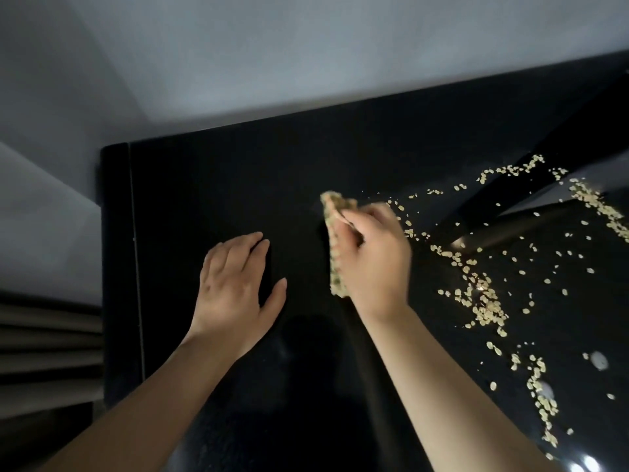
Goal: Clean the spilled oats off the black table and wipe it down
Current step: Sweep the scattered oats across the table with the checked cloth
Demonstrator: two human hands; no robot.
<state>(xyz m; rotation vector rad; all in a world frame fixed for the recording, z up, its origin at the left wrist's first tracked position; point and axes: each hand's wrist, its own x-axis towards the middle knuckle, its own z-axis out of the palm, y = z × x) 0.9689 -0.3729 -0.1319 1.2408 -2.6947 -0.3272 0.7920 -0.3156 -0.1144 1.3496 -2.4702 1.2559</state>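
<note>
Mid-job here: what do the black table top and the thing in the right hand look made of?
The table: black, hard and glossy, likely glass or lacquer; it shows bright reflections. The cloth gripped in the right hand: tan, nubby, folded, probably woven fabric or thin sponge cloth; blur leaves it open.
</note>
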